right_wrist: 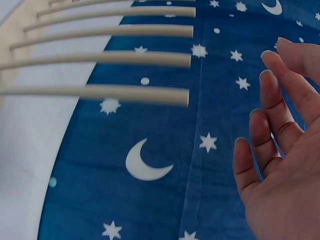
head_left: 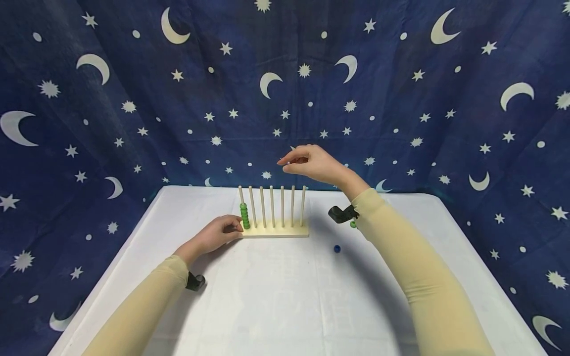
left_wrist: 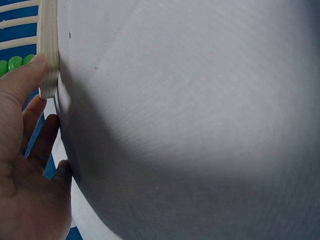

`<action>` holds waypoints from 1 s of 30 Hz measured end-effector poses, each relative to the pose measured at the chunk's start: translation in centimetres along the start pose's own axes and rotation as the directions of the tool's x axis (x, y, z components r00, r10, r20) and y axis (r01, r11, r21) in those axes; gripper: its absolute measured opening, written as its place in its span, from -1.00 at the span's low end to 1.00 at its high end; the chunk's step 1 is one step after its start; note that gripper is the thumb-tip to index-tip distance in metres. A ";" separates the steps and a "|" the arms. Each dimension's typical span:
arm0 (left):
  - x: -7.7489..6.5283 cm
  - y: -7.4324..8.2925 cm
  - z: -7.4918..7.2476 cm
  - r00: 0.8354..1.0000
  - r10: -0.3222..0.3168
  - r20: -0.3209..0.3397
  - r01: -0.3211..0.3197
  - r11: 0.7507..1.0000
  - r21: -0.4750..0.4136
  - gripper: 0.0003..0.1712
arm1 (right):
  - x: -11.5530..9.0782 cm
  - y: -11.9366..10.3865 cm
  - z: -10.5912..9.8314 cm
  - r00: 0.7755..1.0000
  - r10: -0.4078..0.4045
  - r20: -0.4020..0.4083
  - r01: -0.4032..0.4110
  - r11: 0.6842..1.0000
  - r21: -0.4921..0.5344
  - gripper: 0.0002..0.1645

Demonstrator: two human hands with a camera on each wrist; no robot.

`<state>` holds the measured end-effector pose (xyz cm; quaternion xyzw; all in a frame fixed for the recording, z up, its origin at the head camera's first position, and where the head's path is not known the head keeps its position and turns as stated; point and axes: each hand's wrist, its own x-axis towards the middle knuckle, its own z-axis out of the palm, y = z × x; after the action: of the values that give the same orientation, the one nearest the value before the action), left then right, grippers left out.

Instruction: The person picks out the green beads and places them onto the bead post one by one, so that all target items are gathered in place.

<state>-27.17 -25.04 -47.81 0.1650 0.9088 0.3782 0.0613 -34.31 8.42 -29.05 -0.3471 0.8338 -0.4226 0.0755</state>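
A pale wooden peg rack (head_left: 276,231) stands on the white cloth, with a row of several upright pegs. Several green beads (head_left: 245,216) are stacked on its leftmost peg; the other pegs are bare. My left hand (head_left: 217,233) grips the left end of the base, thumb on the near side, as the left wrist view shows too. Above and beyond the rack's right side, my right hand (head_left: 317,164) hovers in the air with loosely bent fingers. In the right wrist view, no object shows at its fingertips (right_wrist: 267,82), which are apart from the peg ends (right_wrist: 180,97).
A blue bead (head_left: 337,248) lies on the cloth right of the rack. Farther right, a green bead (head_left: 353,224) shows beside the right sleeve (head_left: 414,262). A dark blue curtain (head_left: 249,118) with moons and stars rises behind the table (head_left: 276,306).
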 end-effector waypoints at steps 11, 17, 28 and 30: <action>0.1 0.2 -0.2 1.000 0.005 -0.002 -0.005 1.000 0.005 -0.92 | -2.8 2.1 -2.0 0.991 0.095 -0.092 -0.099 0.994 -0.041 -0.68; 0.2 -0.3 0.0 1.000 -0.015 0.005 0.015 1.000 -0.005 -0.92 | -4.3 3.7 -2.4 0.983 0.140 -0.121 -0.147 0.988 -0.051 -0.69; -0.1 -0.2 0.2 1.000 -0.006 -0.006 0.006 1.000 -0.028 -0.90 | -7.1 7.7 -2.1 0.973 0.207 -0.104 -0.216 0.972 -0.089 -0.63; -0.1 -0.2 0.2 1.000 -0.002 -0.009 0.002 1.000 -0.030 -0.90 | -7.5 8.3 -2.2 0.971 0.215 -0.108 -0.225 0.969 -0.098 -0.63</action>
<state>-27.06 -25.07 -48.06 0.1616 0.9035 0.3925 0.0600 -33.87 18.03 -35.24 -0.2351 0.8917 -0.3817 0.0623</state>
